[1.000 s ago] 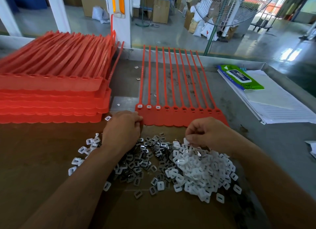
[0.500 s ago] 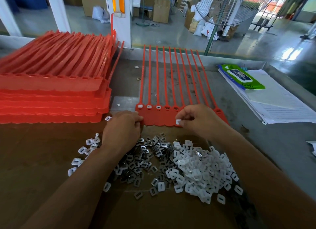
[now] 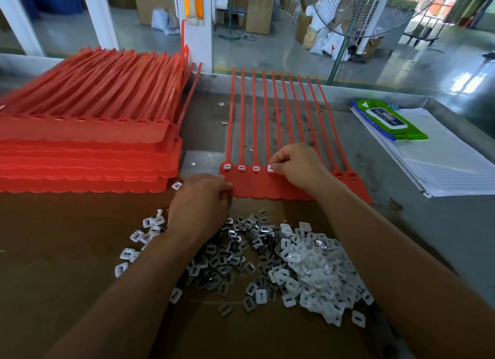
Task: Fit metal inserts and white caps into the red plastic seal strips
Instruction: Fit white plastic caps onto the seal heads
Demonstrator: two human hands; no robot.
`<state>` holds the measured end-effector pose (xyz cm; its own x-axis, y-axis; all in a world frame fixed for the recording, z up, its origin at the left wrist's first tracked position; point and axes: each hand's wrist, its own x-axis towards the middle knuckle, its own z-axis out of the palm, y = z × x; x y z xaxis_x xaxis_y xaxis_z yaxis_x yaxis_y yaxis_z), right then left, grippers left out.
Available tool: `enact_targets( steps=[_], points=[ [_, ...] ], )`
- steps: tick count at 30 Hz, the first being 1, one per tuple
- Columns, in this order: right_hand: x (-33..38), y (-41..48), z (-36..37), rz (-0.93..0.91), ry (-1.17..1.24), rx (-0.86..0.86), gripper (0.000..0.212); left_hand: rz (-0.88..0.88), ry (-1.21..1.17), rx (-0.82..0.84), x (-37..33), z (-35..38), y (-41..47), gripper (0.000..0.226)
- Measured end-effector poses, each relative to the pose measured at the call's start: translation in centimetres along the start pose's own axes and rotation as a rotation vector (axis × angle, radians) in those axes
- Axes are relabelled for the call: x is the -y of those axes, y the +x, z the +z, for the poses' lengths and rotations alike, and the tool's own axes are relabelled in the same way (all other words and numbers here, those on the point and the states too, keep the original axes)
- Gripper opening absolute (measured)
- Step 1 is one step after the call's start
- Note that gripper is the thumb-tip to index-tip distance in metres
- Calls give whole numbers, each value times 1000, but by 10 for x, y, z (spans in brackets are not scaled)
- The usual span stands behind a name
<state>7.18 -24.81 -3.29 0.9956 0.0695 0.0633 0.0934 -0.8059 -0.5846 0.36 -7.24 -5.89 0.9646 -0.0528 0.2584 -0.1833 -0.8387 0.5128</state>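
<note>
left hand (image 3: 201, 200) grips the near left corner of the red seal strip sheet (image 3: 267, 187), which lies flat on the surface. a white cap (image 3: 271, 168) sits at the fourth socket, pinched by the right hand (image 3: 297, 166). caps look tiny, light and slick, so I'd pinch them by the edges. the strip tails look floppy, so I'd hold the stiffer tab end

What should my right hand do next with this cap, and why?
Probably press it home: the right hand pinches the white cap at the fourth position on the red strip sheet, three seated caps lie just left, and the left hand grips the sheet's near edge.
</note>
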Motion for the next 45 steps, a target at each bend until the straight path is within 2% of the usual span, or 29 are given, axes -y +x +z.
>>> enact_targets(
  steps=[13, 23, 25, 31, 35, 39, 45],
  points=[
    [-1, 6, 1, 34, -45, 23, 14, 9, 8, -3, -1, 0, -1, 27],
    [4, 6, 5, -2, -204, 15, 3, 11, 9, -13, -1, -1, -1, 24],
    [5, 8, 6, 0, -228, 3, 9, 17, 14, -10, -2, -1, -2, 23],
    [8, 18, 1, 159, -135, 100, 26, 19, 12, -19, -2, -1, -2, 22],
    [11, 26, -2, 208, -198, 173, 41, 10, 1, -21, -1, -1, -2, 23],
    [19, 27, -3, 247, -204, 193, 39, -1, -9, -28, -1, 1, -1, 23],
    [11, 26, 0, 294, -58, 121, 33, -1, 1, -20, 0, 0, -1, 24]
  ],
)
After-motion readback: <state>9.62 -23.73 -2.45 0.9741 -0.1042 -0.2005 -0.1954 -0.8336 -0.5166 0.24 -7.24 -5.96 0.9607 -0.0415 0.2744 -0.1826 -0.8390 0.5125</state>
